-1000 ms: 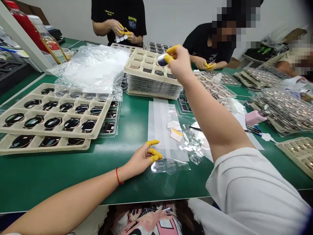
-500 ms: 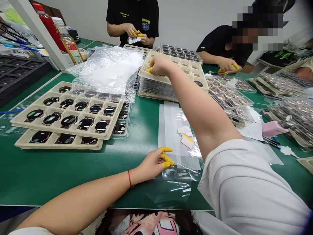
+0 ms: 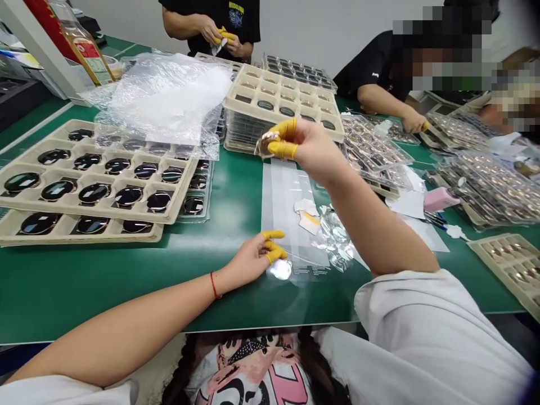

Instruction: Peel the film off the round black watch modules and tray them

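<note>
My right hand point(image 3: 310, 147), with yellow finger cots on the thumb and fingers, pinches a round, gold-rimmed watch case point(image 3: 266, 144) above the table. Just behind it stands a stack of beige trays point(image 3: 284, 117), whose top tray has round pieces in its compartments and one bare compartment at its near left. My left hand point(image 3: 264, 256), also in yellow finger cots, rests low over the clear film sheet point(image 3: 301, 272), its fingers apart. Whether its fingertips touch the film is hard to tell. Beyond that hand lie scraps of white paper point(image 3: 306, 211) and crumpled clear film point(image 3: 337, 242).
At left, stacked beige trays point(image 3: 179, 211) hold dark round watch faces, partly covered by plastic wrapping point(image 3: 160, 95). More trays point(image 3: 485, 185) and a pink bottle point(image 3: 441, 199) stand at right. Two co-workers point(image 3: 244, 22) sit across the green table point(image 3: 126, 292).
My right hand has come back from the top tray, lifting the watch case out toward me. My left hand stays low over the film. The view has shifted, and the right co-worker's hand has moved right.
</note>
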Demonstrator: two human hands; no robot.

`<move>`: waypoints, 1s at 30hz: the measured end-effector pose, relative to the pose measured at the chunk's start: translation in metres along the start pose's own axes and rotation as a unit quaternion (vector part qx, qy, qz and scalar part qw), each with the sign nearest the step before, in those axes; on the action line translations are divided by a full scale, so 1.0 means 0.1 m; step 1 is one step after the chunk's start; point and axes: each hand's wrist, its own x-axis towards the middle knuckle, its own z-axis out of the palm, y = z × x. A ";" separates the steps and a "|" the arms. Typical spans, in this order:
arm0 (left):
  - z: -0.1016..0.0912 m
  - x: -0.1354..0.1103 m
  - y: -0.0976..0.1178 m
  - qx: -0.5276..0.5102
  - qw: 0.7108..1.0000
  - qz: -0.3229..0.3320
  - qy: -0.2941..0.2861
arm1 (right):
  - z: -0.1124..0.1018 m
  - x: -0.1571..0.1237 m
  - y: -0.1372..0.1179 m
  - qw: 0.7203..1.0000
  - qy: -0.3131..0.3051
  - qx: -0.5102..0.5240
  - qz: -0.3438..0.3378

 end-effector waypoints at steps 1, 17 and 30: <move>0.00 0.00 0.00 -0.018 1.000 0.013 0.010 | 0.04 -0.22 0.01 1.000 -0.007 0.022 0.007; 0.00 0.02 -0.04 0.028 0.995 0.090 0.016 | 0.36 -1.71 0.60 0.980 -0.010 -0.176 -0.092; 0.00 -0.03 -0.11 0.075 0.996 0.057 -0.004 | 0.10 -1.81 0.65 0.968 0.080 -0.229 -0.058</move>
